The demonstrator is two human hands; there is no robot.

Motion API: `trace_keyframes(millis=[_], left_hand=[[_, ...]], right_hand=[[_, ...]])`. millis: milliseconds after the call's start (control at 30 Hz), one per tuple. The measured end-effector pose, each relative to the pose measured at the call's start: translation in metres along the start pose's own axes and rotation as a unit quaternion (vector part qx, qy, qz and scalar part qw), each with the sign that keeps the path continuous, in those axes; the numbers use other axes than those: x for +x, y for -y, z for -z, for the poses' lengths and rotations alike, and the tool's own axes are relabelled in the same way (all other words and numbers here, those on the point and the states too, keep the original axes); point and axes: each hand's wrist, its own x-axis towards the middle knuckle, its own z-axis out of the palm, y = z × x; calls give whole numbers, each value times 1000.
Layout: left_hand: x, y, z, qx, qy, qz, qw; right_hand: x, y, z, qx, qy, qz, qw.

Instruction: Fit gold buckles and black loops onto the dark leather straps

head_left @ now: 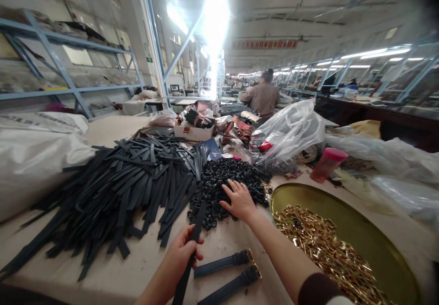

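Note:
My left hand [185, 250] is closed around a dark strap [190, 268], which slants up from the bottom edge. Over a heap of small black loops [214, 177] reaches my right hand [239, 200], fingers spread; I see nothing held in it. Two dark straps with gold buckles [228, 286] lie on the table between my forearms. A large pile of loose black straps [137, 181] spreads to the left of the loops.
On the right, an olive oval tray [363, 218] carries many gold buckles [329, 245]. Behind it are a pink-lidded jar [328, 164] and a clear plastic bag [291, 133]. A white sack [37, 158] sits at left. Farther back, a person [264, 95] faces away.

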Motion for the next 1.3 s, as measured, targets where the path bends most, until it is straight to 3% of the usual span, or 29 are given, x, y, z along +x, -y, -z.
trace_keyframes(millis=[100,200,500,833,1100,1200,1300], left_hand=[[-7,-6,-12,-123,31,68,990],[-9,-6,-20,-159,62,108,979],[-25,-7,-38,-267,146,207,930],[-56,-11,-48,-288,183,199,919],[-64,3,-55,-252,139,172,942],[-64,6,-59,-229,157,148,949],[-62,2,-66,-182,163,108,964]], right_hand=[[-7,-6,-11,-20,7,-8,1000],[-28,-13,-13,-40,6,-21,999],[-81,-18,10,-66,-8,-18,998],[-83,-11,25,-51,45,-27,997],[-81,-7,38,122,19,-126,984],[-89,-6,46,232,-3,-194,953],[-102,0,55,359,-4,-256,898]])
